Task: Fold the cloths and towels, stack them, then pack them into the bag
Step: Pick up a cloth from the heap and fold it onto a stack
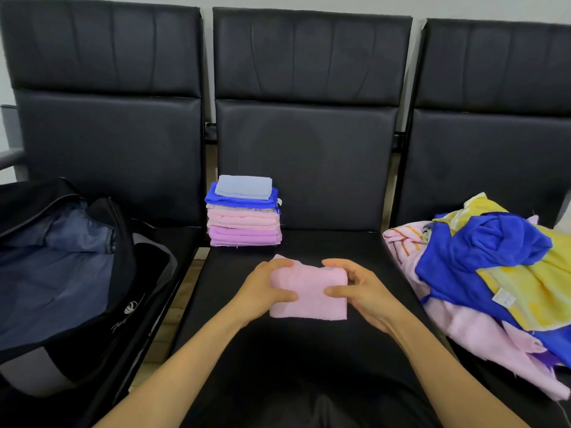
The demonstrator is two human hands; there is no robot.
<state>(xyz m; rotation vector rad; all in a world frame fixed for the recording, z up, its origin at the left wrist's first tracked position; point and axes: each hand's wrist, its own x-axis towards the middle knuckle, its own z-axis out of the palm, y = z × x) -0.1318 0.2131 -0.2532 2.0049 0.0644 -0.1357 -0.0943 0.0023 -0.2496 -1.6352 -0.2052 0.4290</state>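
Being gripped by left hand [262, 291] and right hand [363, 290], fingers [279, 264] curled: one folded pink terry cloth [309, 293]; one tidy multicoloured cloth stack [244, 217] behind.

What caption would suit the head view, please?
Left hand and right hand grip a folded pink towel near the stack of folded cloths.

Both bare forearms reach forward from the lower edge of the view and angle in toward each other. The left hand [264, 293] grips the left side of a folded pink cloth [309, 301], its digits curled onto the cloth. The right hand [360, 290] mirrors it, gripping the right side.
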